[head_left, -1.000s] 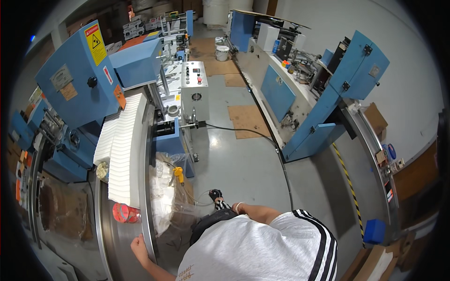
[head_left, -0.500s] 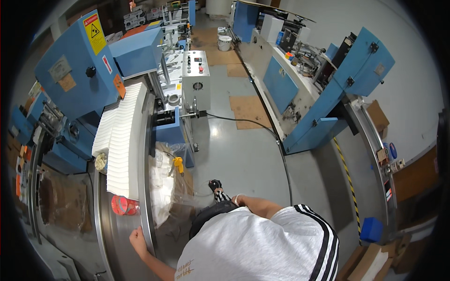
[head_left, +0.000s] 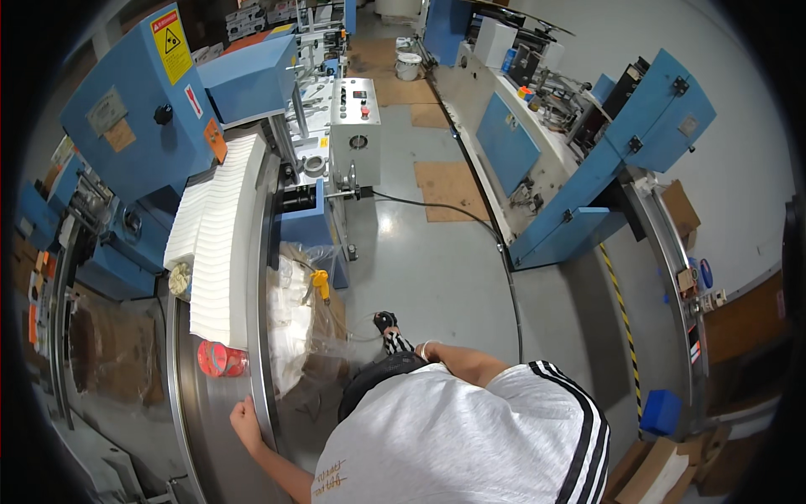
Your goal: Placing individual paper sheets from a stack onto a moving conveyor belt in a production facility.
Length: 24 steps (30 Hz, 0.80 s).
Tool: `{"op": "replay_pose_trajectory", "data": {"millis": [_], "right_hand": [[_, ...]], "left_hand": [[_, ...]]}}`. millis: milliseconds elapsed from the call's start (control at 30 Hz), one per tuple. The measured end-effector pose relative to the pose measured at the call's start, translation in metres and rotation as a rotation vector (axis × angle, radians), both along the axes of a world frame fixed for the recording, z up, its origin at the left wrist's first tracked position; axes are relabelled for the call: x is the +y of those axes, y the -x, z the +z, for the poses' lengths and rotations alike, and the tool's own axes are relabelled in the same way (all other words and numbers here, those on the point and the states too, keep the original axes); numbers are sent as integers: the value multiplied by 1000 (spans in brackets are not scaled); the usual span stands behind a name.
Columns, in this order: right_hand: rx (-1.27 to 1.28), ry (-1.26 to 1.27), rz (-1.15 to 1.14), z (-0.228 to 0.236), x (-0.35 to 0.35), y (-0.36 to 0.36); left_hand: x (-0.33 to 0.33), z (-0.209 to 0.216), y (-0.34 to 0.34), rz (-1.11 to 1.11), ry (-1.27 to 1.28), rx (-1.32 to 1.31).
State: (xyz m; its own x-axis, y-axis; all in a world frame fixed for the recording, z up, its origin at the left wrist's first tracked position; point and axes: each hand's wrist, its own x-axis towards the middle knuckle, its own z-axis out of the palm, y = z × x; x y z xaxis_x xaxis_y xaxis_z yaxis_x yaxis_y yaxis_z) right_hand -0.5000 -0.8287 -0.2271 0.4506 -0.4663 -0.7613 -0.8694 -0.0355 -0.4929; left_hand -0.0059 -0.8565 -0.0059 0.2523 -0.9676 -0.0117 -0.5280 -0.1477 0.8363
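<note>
Ridged white stack (head_left: 222,252) lies lengthwise along the metal trough's (head_left: 208,420) right edge, left hand (head_left: 245,417) curled narrow, right hand (head_left: 420,349) too hidden to tell.

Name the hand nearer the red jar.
Left. The left hand is near the red jar, below it in the picture and apart; the right hand is farther off, well to its right.

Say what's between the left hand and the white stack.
Head view: a red container near the end of the white stack, then metal trough down to the left hand.
</note>
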Motion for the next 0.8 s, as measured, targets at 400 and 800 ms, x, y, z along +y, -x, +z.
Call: {"op": "replay_pose_trajectory", "data": {"millis": [400, 800], "right_hand": [[81, 83, 134, 16, -1, -5], [142, 48, -250, -19, 0, -5]], "left_hand": [[-3, -2, 4, 110, 95, 136], [5, 152, 67, 260, 713, -127]]}}
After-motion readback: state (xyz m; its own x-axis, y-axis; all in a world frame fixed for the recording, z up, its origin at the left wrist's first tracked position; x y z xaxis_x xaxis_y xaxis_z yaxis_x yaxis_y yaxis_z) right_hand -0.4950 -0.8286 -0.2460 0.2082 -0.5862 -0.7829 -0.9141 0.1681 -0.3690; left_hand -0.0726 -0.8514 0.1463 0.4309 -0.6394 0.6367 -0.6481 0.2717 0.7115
